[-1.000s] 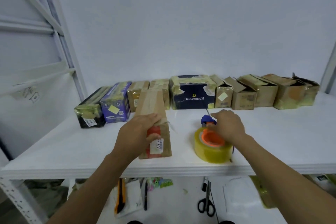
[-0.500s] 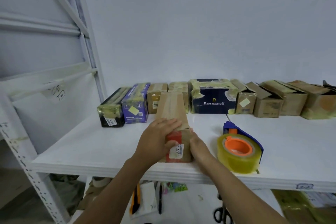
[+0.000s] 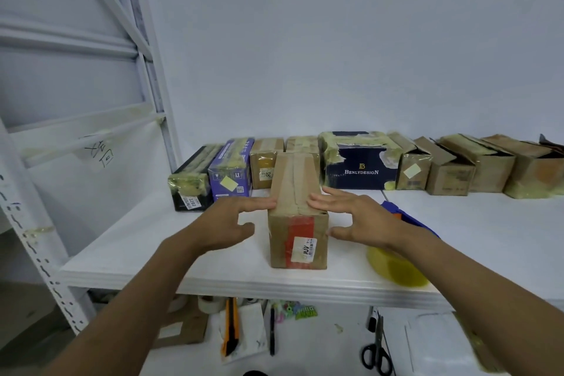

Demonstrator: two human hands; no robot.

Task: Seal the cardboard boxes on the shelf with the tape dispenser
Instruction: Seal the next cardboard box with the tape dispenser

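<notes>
My left hand (image 3: 232,220) and right hand (image 3: 363,220) are both open, fingers straight and spread. Their fingertips touch the top edges of the brown cardboard box (image 3: 297,232), one hand on each side. The box stands near the front edge of the white shelf (image 3: 137,247), with tape running along its top seam. The tape dispenser (image 3: 393,268), with its yellow roll, lies on the shelf just to the right, partly hidden behind my right wrist. A row of boxes (image 3: 360,168) lines the back wall.
</notes>
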